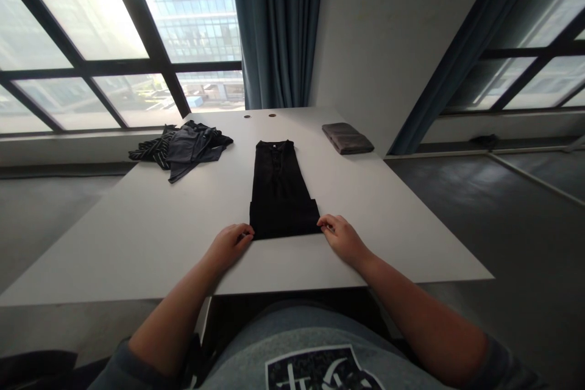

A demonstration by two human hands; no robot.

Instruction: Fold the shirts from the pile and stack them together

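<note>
A black buttoned shirt (280, 189) lies flat on the white table, its collar pointing away from me and its sides tucked into a narrow strip. The near end is folded up over itself in a wide band. My left hand (232, 242) pinches the near left corner of that band. At the near right corner, my right hand (340, 236) has thumb and fingers closed on the cloth edge. Both hands rest low, close to the tabletop.
The white table (146, 244) has its near edge just before my body. A crumpled heap of dark and striped clothes (189, 145) sits at the far left. At the far right lies a neatly folded grey-brown garment (347, 138). Windows and a blue curtain (276, 30) stand behind.
</note>
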